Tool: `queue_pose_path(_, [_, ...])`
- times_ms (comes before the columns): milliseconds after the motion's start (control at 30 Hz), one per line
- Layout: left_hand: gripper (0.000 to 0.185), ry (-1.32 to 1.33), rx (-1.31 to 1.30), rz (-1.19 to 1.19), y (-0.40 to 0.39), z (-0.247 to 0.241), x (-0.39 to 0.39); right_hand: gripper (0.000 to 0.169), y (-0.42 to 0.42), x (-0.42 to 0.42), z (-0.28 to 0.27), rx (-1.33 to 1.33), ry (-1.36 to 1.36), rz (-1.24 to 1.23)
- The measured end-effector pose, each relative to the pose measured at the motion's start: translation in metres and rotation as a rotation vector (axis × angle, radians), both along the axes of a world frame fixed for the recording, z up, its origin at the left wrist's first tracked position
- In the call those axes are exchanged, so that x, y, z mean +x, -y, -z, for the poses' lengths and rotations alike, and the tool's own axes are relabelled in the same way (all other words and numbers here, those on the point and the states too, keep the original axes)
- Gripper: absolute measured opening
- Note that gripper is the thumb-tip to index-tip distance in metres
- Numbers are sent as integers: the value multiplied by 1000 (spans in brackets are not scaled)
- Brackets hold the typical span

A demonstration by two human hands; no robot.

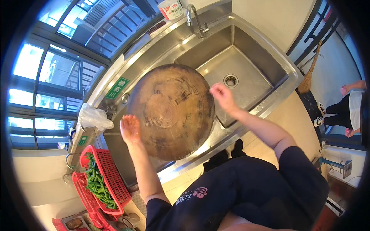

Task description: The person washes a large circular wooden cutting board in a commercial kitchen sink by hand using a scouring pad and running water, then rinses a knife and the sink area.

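A large round disc [173,112], brown and scorched dark in patches, with concentric rings near its middle, lies across the steel sink unit [190,43]. It covers part of both basins; whether it is a board or a lid I cannot tell. My left hand [131,128] is at its left edge, palm turned up and wet-looking, holding nothing visible. By the disc's right edge is my right hand [222,96], its fingers loosely bent. Whether those fingertips touch the rim is unclear. To the right of the disc, the right basin [242,68] shows its round drain [231,80].
A chrome faucet [196,21] rises behind the right basin, beside a white tub [170,10]. A plastic bag [94,117] hangs at the left. Red baskets [114,176] hold green peppers [98,184]. A broom [310,70] and another person [344,111] are at the right.
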State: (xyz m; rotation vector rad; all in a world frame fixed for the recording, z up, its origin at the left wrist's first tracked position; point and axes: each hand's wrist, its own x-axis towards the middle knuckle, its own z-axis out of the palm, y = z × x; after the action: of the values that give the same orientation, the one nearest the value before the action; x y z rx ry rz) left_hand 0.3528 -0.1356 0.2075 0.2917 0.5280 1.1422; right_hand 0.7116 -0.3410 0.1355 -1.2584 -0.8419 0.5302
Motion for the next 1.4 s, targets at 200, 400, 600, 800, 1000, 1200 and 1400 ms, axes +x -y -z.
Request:
queue_pose_path(200, [22, 88, 73, 274, 18, -46, 192, 25, -22, 147, 9, -357, 221, 34])
queue_pose_path(400, [20, 153, -173, 390, 59, -14, 309, 36, -139, 256, 38, -395, 511, -9])
queue_pose_path(600, [23, -235, -150, 185, 72, -1, 370, 50, -278, 312, 41, -472, 608, 32])
queue_pose_path(800, [46, -1076, 537, -302, -17, -74, 477, 49, -298, 341, 62, -253, 341, -213])
queue_pose_path(1000, [53, -709, 558, 4, -36, -43, 482, 51, -187, 300, 97, -150, 852, -138])
queue_pose_path(1200, [32, -599, -243, -59, -35, 100, 474, 31, -178, 217, 33, -242, -1278, -465])
queue_pose_path(1400, [23, -38, -274, -170, -5, 98, 472, 23, -239, 166, 11, -75, -1932, -587])
